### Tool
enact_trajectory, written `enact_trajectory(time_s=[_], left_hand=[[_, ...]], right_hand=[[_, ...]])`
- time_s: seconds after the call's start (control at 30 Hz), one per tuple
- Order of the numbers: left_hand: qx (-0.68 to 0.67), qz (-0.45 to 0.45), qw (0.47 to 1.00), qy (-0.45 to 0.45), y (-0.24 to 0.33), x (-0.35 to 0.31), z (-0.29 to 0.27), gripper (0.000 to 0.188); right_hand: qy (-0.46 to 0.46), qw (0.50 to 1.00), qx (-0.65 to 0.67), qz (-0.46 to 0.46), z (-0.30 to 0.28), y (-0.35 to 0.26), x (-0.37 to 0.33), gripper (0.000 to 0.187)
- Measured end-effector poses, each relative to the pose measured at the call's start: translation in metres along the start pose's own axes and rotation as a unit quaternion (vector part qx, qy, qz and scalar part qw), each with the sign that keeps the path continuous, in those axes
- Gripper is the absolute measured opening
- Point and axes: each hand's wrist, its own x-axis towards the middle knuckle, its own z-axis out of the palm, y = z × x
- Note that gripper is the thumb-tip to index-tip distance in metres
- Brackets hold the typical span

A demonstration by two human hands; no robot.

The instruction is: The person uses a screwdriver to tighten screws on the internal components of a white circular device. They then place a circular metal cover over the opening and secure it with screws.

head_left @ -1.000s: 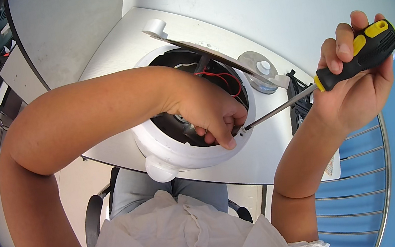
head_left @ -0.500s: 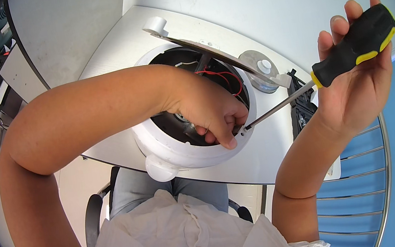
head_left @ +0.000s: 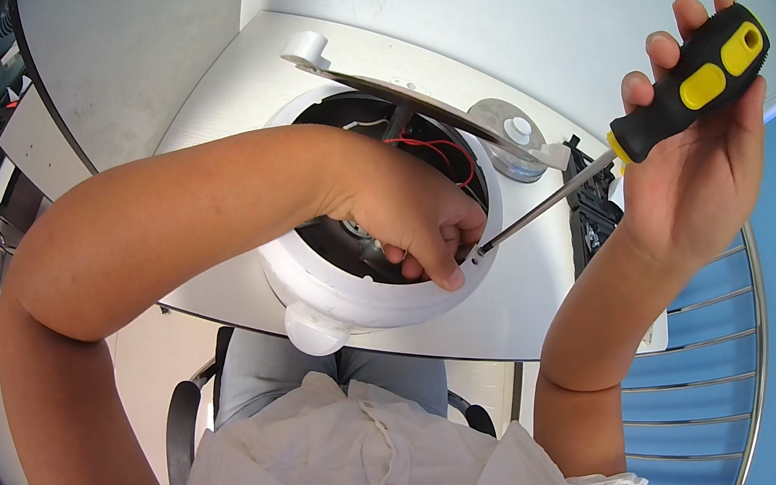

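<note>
A round white appliance body (head_left: 367, 305), looking like a rice cooker shell, sits with its dark inside exposed. My left hand (head_left: 418, 208) reaches in from the left, fingers curled together at the right inner rim; what they pinch, if anything, is hidden. In my right hand (head_left: 698, 189) is a screwdriver (head_left: 551, 205) with a black and yellow handle, held slanting down. Its tip meets the rim beside a small hole, close to my left fingertips. Red wires (head_left: 429, 144) loop inside the body. Above it leans a plate (head_left: 408, 101) seen nearly edge-on, with white end pieces.
Behind the body, a round clear lid with a white knob (head_left: 517, 131) lies on the white table (head_left: 219, 97). A black tool case (head_left: 591, 204) lies to the right. Metal chair bars (head_left: 696, 385) show at lower right, and a light wall rises behind.
The screwdriver handle has turned in my right hand, so its yellow patches now face up. My right fingers have shifted slightly left. My left hand stays nearly still.
</note>
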Motion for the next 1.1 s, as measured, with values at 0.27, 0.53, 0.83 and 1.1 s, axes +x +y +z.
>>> enact_trajectory(time_s=[0.27, 0.53, 0.83, 1.1], left_hand=[[-0.007, 0.008, 1.000, 0.000, 0.002, -0.001, 0.000, 0.042], [0.006, -0.008, 1.000, -0.004, 0.002, 0.000, -0.002, 0.042], [0.001, -0.004, 1.000, -0.005, 0.000, 0.001, -0.002, 0.042], [-0.003, 0.001, 1.000, -0.006, -0.001, 0.001, -0.002, 0.044]], right_hand=[[-0.081, 0.993, 0.085, -0.032, -0.006, 0.012, 0.002, 0.045], [0.034, 0.999, 0.024, -0.004, 0.005, 0.005, 0.001, 0.054], [-0.011, 0.997, 0.004, -0.071, 0.008, 0.014, -0.003, 0.055], [-0.031, 0.992, 0.108, -0.055, 0.004, 0.017, -0.001, 0.044]])
